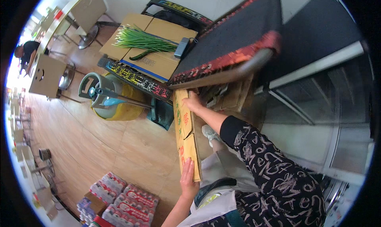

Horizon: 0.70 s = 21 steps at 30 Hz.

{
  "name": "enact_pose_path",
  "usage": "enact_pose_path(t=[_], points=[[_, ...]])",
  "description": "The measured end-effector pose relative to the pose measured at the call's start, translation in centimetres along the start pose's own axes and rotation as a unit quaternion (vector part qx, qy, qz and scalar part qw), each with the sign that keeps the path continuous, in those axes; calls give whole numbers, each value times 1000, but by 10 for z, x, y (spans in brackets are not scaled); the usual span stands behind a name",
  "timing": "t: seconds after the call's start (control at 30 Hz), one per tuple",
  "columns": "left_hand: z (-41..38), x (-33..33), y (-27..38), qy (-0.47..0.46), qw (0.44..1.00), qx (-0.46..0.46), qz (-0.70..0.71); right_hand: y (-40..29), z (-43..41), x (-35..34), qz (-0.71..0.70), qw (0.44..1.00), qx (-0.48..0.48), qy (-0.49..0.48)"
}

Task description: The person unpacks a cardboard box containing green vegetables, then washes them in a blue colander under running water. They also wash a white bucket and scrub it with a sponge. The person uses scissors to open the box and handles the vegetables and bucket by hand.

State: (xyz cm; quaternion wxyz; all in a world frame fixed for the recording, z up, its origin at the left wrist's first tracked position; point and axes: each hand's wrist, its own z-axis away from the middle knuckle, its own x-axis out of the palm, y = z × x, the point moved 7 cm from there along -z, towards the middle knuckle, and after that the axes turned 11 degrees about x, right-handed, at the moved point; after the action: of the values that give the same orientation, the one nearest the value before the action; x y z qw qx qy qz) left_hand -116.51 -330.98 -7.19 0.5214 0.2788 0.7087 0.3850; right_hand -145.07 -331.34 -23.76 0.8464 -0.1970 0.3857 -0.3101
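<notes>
A flattened cardboard box [186, 123] with printed writing stands edge-on before me, long and narrow. Its far end is in my right hand [194, 102], the thumb lying over the top edge. My left hand [189, 178] holds the near end, fingers stretched along the printed side. Just beyond the far end stands a folding lounge chair [235, 33] with dark fabric and a red patterned border. On its seat lies an opened cardboard sheet [162, 63] bearing a bunch of green stalks [146, 39], a long green vegetable [140, 55] and a grey device [181, 48].
A gas cylinder [114, 87] stands left of the chair, beside a dustpan [162, 114] and a long handle [128, 99]. Shrink-wrapped bottle packs [131, 204] lie on the tiled floor [125, 155]. A dark table [315, 54] is at right. A person [28, 56] bends near chairs at left.
</notes>
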Motion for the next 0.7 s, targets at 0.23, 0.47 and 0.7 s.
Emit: enact_pose_path(t=[0.23, 0.47, 0.7], points=[[-41, 39, -48, 5, 998, 46, -44, 15, -53, -43, -171, 983, -41, -45], [-86, 44, -137, 182, 965, -144, -123, 30, -91, -98, -261, 964, -3, -48], [-149, 67, -203, 226, 946, -226, -59, 53, -100, -119, -304, 950, 40, -62]])
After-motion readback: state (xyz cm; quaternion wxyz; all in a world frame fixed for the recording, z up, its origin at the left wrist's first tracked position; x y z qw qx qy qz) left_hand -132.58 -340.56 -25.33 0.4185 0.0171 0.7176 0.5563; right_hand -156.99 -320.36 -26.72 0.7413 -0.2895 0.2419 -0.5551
